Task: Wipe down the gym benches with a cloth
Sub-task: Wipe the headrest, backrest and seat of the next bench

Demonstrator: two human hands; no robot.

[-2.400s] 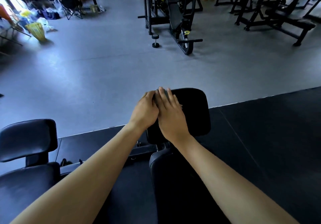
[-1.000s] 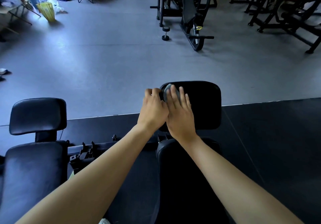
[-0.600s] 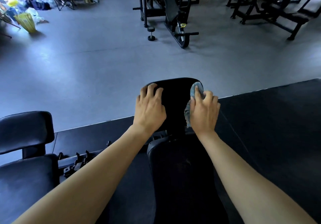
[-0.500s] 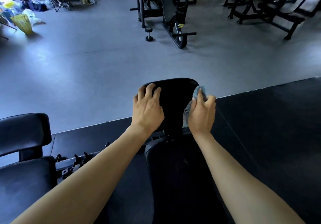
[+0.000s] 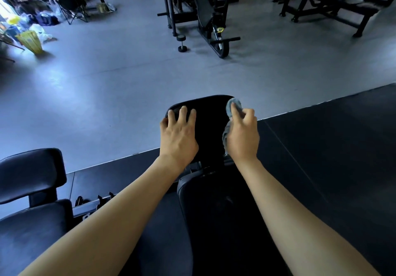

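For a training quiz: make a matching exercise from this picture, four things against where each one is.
1 left hand
2 cloth
3 dumbbell
4 yellow basket

a standing by the black machine
b gripped by the right hand
c resting on the bench pad
d far left, beside bags

Pairs: 1-c, 2-b, 3-a, 4-d

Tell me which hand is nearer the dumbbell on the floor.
Left. The left hand rests on the pad's left edge, with the dumbbell straight beyond it; the right hand, gripping the cloth, sits at the pad's right edge, farther off.
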